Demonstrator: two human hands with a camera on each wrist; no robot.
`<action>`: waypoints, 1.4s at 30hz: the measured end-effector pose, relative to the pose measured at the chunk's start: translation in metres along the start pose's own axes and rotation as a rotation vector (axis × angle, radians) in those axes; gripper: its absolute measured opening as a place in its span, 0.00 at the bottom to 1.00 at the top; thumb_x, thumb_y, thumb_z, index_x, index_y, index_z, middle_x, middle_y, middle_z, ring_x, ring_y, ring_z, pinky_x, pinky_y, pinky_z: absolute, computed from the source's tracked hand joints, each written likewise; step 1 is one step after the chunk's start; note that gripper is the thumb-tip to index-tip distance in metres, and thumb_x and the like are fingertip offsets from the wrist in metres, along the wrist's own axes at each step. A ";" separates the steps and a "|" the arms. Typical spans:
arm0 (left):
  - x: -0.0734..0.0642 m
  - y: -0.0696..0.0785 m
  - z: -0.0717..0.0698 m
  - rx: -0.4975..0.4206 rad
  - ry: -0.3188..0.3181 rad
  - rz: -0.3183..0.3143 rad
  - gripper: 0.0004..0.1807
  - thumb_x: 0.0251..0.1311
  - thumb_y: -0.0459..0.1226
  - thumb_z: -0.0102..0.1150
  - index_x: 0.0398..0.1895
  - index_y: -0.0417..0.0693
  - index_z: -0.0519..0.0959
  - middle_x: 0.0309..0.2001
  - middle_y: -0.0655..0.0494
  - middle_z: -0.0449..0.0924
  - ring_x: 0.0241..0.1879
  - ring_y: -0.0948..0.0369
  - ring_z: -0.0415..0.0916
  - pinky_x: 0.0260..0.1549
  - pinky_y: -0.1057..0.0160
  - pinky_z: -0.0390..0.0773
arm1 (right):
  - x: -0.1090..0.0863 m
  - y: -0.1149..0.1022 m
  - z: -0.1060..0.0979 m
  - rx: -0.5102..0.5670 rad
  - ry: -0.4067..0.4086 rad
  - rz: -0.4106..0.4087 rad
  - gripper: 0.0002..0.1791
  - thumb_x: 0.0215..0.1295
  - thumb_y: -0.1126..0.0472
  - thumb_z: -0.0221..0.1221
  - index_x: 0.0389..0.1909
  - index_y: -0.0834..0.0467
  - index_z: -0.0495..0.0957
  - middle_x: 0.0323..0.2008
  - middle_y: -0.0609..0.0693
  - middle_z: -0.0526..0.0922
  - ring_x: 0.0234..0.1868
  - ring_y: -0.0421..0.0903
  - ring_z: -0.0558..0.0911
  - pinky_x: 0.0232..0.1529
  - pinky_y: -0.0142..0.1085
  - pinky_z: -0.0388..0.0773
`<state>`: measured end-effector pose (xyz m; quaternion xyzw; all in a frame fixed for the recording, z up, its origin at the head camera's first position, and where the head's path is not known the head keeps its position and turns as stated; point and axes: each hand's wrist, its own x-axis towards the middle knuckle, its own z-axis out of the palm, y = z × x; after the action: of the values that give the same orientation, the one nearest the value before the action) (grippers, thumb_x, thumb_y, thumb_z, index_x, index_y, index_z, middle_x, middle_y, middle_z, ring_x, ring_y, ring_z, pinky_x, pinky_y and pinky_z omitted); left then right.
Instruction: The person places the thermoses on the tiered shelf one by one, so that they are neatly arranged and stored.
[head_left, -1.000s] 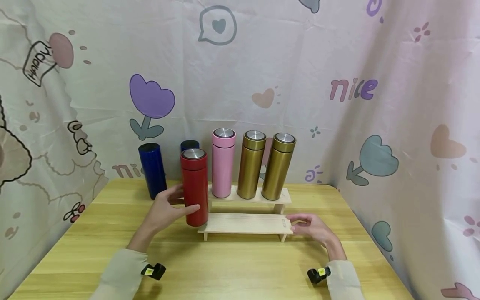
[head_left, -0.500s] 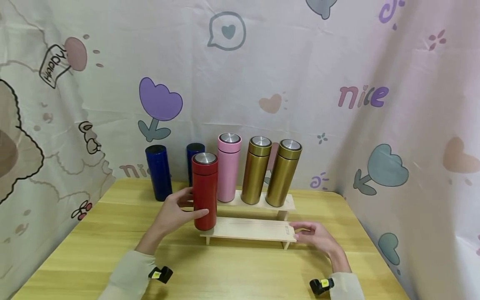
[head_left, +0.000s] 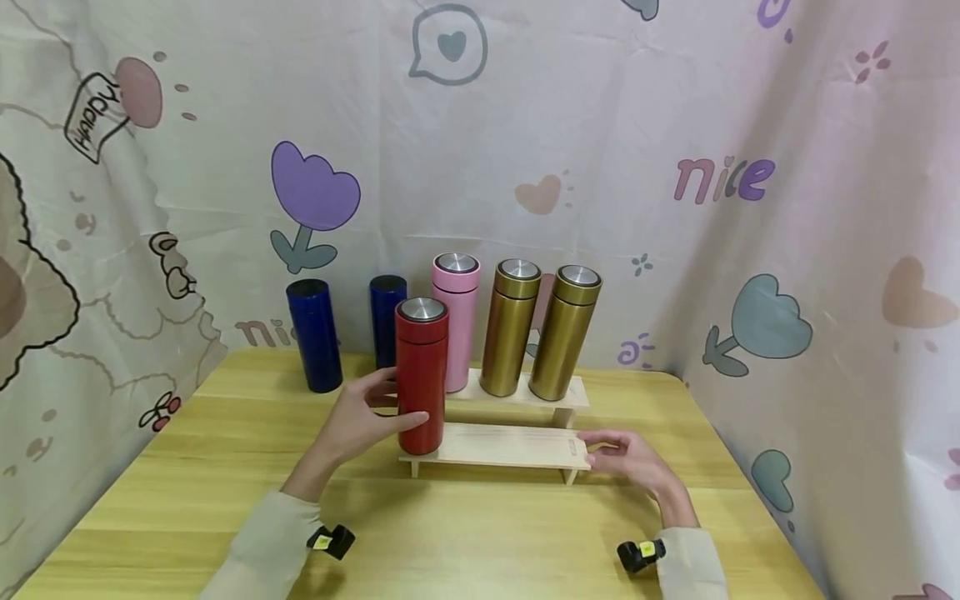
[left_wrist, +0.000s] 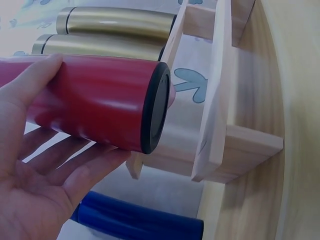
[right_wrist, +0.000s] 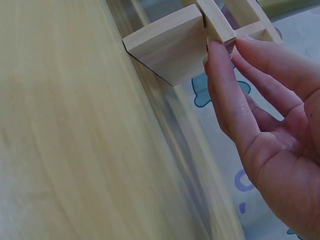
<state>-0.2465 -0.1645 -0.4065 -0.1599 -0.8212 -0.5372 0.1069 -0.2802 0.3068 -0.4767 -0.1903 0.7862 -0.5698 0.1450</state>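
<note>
My left hand point(head_left: 360, 425) grips a red thermos bottle point(head_left: 422, 375), upright, over the left end of the lower step of a two-tier wooden rack point(head_left: 510, 446). In the left wrist view a gap shows between the bottle's black base point(left_wrist: 159, 107) and the step's board point(left_wrist: 215, 100). Thumb and fingers wrap its lower half. The right hand point(head_left: 628, 460) pinches the right end of that lower step; the right wrist view shows the fingertips point(right_wrist: 216, 50) on the board's edge. A pink thermos bottle point(head_left: 459, 325) and two gold bottles point(head_left: 512, 333) stand on the upper step.
Two dark blue bottles point(head_left: 315, 337) stand at the back left, one partly hidden behind the red bottle. A patterned curtain point(head_left: 600, 108) hangs behind and beside the wooden table point(head_left: 480, 542).
The left hand has carried the red bottle rightward, from beside the lower step to over its left end. The right hand has stayed at the step's right end. The head view has shifted slightly.
</note>
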 end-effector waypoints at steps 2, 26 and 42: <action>0.002 0.002 0.003 -0.011 -0.006 -0.008 0.36 0.55 0.45 0.78 0.67 0.49 0.76 0.57 0.44 0.84 0.50 0.50 0.86 0.52 0.44 0.86 | 0.001 -0.002 -0.001 -0.006 0.003 -0.003 0.29 0.68 0.65 0.65 0.67 0.72 0.71 0.60 0.66 0.81 0.47 0.39 0.87 0.51 0.34 0.87; 0.009 0.011 0.038 -0.089 -0.069 -0.042 0.37 0.54 0.47 0.79 0.68 0.58 0.75 0.60 0.49 0.83 0.52 0.51 0.85 0.52 0.50 0.87 | 0.000 0.000 -0.001 0.037 -0.014 -0.002 0.31 0.67 0.66 0.65 0.67 0.74 0.69 0.59 0.64 0.82 0.48 0.41 0.87 0.52 0.38 0.87; 0.013 0.016 0.053 -0.119 -0.077 -0.006 0.37 0.54 0.46 0.78 0.69 0.60 0.75 0.61 0.50 0.82 0.52 0.51 0.85 0.50 0.53 0.88 | 0.001 0.002 -0.001 0.045 -0.016 -0.006 0.31 0.67 0.67 0.65 0.68 0.74 0.69 0.59 0.64 0.82 0.49 0.41 0.88 0.52 0.37 0.87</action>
<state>-0.2522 -0.1080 -0.4095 -0.1840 -0.7918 -0.5789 0.0639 -0.2815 0.3076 -0.4788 -0.1937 0.7715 -0.5862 0.1539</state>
